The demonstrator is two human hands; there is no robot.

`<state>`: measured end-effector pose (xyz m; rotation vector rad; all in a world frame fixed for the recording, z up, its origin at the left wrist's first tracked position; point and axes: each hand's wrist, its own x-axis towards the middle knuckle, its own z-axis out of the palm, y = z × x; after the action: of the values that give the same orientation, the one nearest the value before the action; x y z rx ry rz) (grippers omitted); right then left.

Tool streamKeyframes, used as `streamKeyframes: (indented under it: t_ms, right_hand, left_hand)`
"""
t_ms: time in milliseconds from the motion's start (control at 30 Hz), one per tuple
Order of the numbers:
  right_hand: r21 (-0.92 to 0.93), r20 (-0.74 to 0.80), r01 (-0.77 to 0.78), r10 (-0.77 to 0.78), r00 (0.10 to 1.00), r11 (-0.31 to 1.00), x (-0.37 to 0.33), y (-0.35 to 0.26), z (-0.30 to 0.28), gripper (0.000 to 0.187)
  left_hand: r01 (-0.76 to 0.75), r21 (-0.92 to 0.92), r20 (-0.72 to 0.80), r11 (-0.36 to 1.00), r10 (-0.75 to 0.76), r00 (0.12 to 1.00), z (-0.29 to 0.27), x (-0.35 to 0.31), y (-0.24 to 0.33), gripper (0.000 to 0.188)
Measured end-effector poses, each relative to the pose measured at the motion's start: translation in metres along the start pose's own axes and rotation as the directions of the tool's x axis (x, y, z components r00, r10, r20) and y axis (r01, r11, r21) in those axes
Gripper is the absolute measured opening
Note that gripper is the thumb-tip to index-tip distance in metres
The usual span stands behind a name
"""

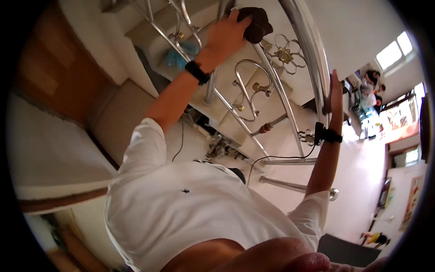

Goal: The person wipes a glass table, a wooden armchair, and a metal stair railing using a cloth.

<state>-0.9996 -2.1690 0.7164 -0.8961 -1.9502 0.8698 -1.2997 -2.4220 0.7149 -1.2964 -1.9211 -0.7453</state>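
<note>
My left hand (224, 38) reaches to the top of the view. Its fingers are closed on a dark brown cloth (258, 26), which is pressed against a metal bar of a stair railing. My right hand (335, 90) lies along the outer side of the thick, shiny handrail (312, 47). It is seen edge-on, with the fingers stretched out and the palm side toward the rail. Below the cloth, the railing carries curled metal scrollwork (251, 90) and a flower-shaped ornament (283, 55) with a gold centre. Both wrists wear black bands.
Pale stairs (231, 97) rise behind the railing, with a blue plastic bag (177, 56) on them. A dark cable (272, 157) hangs from the right wristband. Small clutter (222, 148) lies beside the steps. Several people (369, 93) are far off at right, near bright windows.
</note>
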Motion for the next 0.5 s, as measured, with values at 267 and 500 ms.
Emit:
streamKeyframes:
  t_ms: [267,500]
  right_hand:
    - [-0.395,0.232,0.417,-0.351,0.907,0.818,0.013,0.037,0.006,0.058]
    - [-0.320,0.218,0.624,-0.586,0.781,0.713,0.008,0.055,0.003,0.059]
  left_hand:
    - [0.112,-0.212,0.051,0.971,-0.104,0.993,0.026,-0.029,0.033,0.052]
    - [0.148,-0.827,0.023,0.543,-0.231,0.973,0.103,-0.113,0.094,0.057]
